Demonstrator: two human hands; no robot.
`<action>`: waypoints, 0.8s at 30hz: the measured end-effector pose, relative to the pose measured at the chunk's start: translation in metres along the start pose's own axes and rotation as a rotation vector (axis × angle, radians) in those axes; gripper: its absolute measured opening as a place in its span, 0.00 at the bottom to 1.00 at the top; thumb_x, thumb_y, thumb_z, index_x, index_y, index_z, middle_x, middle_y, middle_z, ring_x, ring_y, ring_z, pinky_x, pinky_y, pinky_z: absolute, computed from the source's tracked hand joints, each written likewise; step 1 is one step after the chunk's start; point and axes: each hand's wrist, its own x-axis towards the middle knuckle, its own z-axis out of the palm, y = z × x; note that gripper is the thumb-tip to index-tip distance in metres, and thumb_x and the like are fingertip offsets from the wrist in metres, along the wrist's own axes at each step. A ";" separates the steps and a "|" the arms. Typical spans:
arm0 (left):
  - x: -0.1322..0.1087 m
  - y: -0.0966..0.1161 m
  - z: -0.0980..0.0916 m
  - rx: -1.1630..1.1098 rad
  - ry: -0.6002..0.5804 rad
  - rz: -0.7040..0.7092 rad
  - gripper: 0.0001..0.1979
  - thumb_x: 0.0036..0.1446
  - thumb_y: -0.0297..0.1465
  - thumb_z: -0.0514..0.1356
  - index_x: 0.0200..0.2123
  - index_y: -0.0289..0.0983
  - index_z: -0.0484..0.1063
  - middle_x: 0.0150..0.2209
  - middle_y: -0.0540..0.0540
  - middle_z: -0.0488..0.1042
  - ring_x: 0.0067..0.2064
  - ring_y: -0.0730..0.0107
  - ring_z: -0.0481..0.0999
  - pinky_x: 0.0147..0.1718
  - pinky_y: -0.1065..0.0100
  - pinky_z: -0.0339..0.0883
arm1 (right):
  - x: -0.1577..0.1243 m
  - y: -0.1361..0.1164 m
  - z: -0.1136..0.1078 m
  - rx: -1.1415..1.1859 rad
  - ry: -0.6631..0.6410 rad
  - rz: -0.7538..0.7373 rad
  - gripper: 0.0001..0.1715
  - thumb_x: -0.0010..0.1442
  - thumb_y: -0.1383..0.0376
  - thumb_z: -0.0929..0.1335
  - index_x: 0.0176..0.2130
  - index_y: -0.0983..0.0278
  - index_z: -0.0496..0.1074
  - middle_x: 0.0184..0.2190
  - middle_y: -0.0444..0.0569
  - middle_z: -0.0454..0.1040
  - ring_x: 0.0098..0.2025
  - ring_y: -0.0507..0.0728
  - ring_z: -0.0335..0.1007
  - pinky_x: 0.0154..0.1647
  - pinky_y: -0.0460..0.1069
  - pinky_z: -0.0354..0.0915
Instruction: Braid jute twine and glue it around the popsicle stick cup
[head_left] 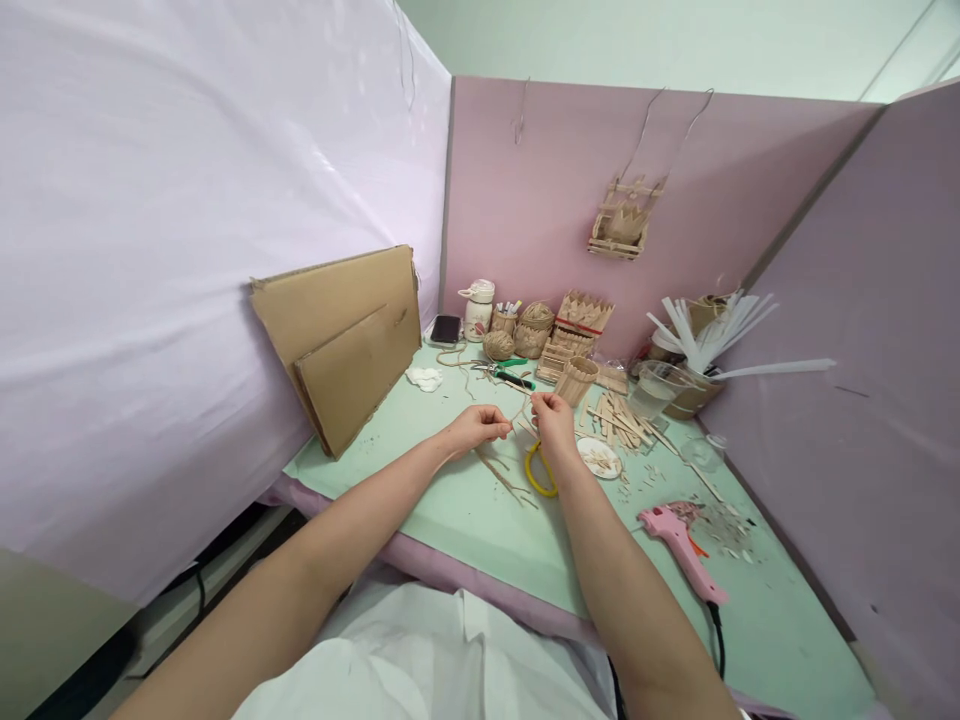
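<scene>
Above the green tabletop, my left hand [484,428] is closed in a pinch on one end of a thin piece of twine [520,412]. Slightly higher and to the right, my right hand [553,418] pinches the same strand, which runs between the fingertips. Several loose lengths of twine [504,478] lie on the table just below the hands. Yellow-handled scissors [540,470] rest beside my right wrist, partly hidden by it. Behind the right hand stands a small cup made of wooden sticks [576,380].
Cardboard sheets [352,350] lean at the left. Toward the back are green-handled pliers [514,379], a twine ball [499,346] and a white bottle [478,310]. On the right lie wooden sticks [619,420], a white dish [599,459] and a pink glue gun [684,550] with its cord.
</scene>
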 end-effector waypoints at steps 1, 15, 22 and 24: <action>0.000 -0.001 -0.001 -0.020 0.007 -0.002 0.19 0.38 0.42 0.68 0.25 0.32 0.69 0.20 0.51 0.68 0.23 0.79 0.61 0.23 0.72 0.49 | -0.001 -0.003 -0.001 0.025 -0.023 0.020 0.17 0.45 0.52 0.69 0.26 0.63 0.65 0.20 0.40 0.61 0.23 0.49 0.55 0.23 0.45 0.55; -0.002 0.005 -0.001 -0.106 0.036 -0.094 0.22 0.41 0.43 0.66 0.34 0.32 0.74 0.25 0.49 0.69 0.20 0.84 0.49 0.20 0.71 0.38 | -0.008 -0.015 -0.001 0.072 -0.145 -0.029 0.22 0.47 0.48 0.68 0.29 0.63 0.64 0.27 0.46 0.70 0.22 0.48 0.59 0.21 0.44 0.55; 0.000 0.005 -0.004 -0.137 0.101 -0.068 0.21 0.42 0.42 0.66 0.36 0.33 0.74 0.24 0.51 0.67 0.19 0.84 0.49 0.19 0.71 0.37 | -0.009 -0.012 0.001 -0.178 -0.248 -0.131 0.22 0.53 0.47 0.63 0.30 0.63 0.69 0.28 0.47 0.72 0.26 0.52 0.64 0.28 0.48 0.59; 0.001 0.005 -0.006 -0.159 0.133 -0.046 0.21 0.41 0.42 0.66 0.35 0.32 0.74 0.24 0.51 0.67 0.19 0.84 0.49 0.19 0.71 0.37 | -0.011 -0.012 0.001 -0.257 -0.289 -0.194 0.20 0.53 0.49 0.64 0.30 0.64 0.70 0.28 0.46 0.72 0.29 0.53 0.65 0.32 0.48 0.60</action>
